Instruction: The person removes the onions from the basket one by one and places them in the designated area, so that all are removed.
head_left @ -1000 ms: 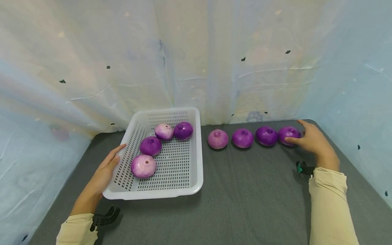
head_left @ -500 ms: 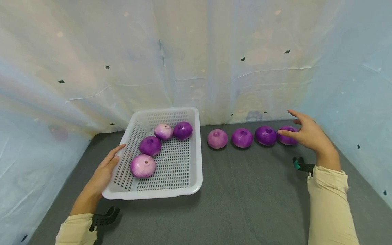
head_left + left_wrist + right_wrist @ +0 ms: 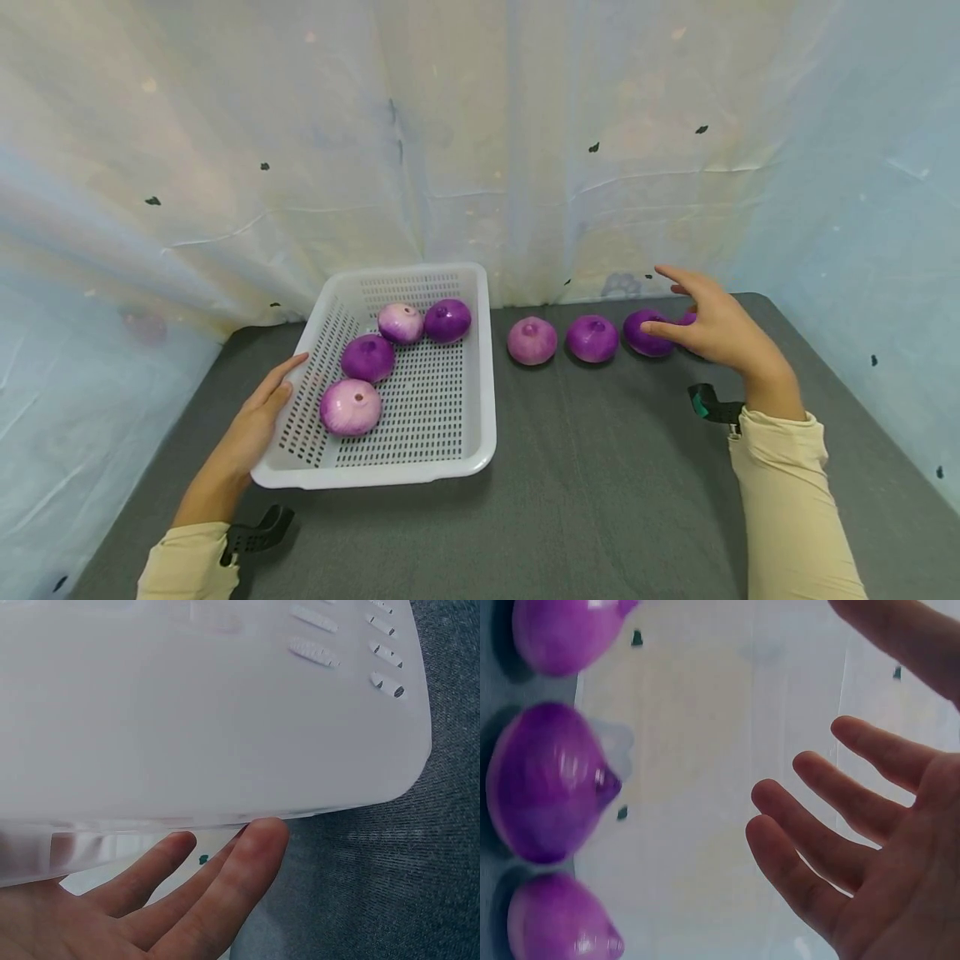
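Observation:
My left hand (image 3: 251, 425) lies along the left side of a white plastic basket (image 3: 487, 392), its fairly straight fingers touching the rim. In the left wrist view, fingertips (image 3: 259, 836) meet the basket's edge. Two dark purple onions (image 3: 368, 358) and two paler purple-and-white onions lie inside. To the right, purple onions stand in a row, stems up: a pinkish one (image 3: 532, 341), a brighter one (image 3: 592, 338), a dark one (image 3: 643, 333) and a last one mostly hidden behind my right hand (image 3: 716, 329). That hand hovers over the row's right end, fingers spread, holding nothing; the right wrist view shows a gap to the dark onion (image 3: 547, 784).
A dark grey cloth (image 3: 585, 483) covers the table. Pale plastic sheeting (image 3: 480, 150) with small black marks hangs behind it and on both sides. The onion row stands close to the back sheeting, right of the basket.
My right hand has let go of the rightmost onion, lifted, and moved left to over the dark onion beside it. The left hand and basket have stayed put.

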Available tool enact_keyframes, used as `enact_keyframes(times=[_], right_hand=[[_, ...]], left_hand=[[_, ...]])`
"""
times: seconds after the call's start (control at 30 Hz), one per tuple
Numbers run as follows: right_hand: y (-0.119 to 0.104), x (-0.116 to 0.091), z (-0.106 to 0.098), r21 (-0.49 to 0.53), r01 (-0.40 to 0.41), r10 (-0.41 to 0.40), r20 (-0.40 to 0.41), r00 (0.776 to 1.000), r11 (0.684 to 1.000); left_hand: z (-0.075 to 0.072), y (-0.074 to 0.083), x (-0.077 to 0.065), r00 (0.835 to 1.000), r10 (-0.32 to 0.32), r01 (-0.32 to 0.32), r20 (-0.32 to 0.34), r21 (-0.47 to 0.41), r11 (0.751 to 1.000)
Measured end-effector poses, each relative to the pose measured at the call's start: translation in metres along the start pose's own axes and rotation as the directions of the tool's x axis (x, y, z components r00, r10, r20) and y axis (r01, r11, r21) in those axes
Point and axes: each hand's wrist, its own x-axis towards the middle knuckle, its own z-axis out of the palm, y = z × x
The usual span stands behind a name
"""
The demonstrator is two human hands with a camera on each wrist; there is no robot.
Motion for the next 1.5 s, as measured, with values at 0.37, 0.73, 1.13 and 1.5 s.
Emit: enact_keyframes(times=[0.37, 0.73, 1.13, 1.5], right_hand=[[-0.025, 0.013, 0.031, -0.032, 0.120, -0.118, 0.057, 0.991, 0.992], [-0.051, 0.022, 0.067, -0.046, 0.205, -0.196, 0.153, 0.969, 0.978], [-0.079, 0.025, 0.110, -0.038, 0.314, -0.306, 0.140, 0.942, 0.949], [-0.120, 0.058, 0.122, -0.042, 0.372, -0.359, 0.178, 0.916, 0.927]], left_hand=[[0.000, -0.002, -0.001, 1.000, -0.025, 0.025, -0.004, 0.004, 1.000], [-0.001, -0.001, 0.001, 1.000, -0.016, 0.016, -0.001, 0.015, 1.000], [-0.001, 0.000, 0.001, 0.999, -0.038, 0.038, 0.004, -0.005, 0.999], [-0.001, 0.000, 0.001, 1.000, -0.029, 0.029, 0.000, 0.002, 1.000]])
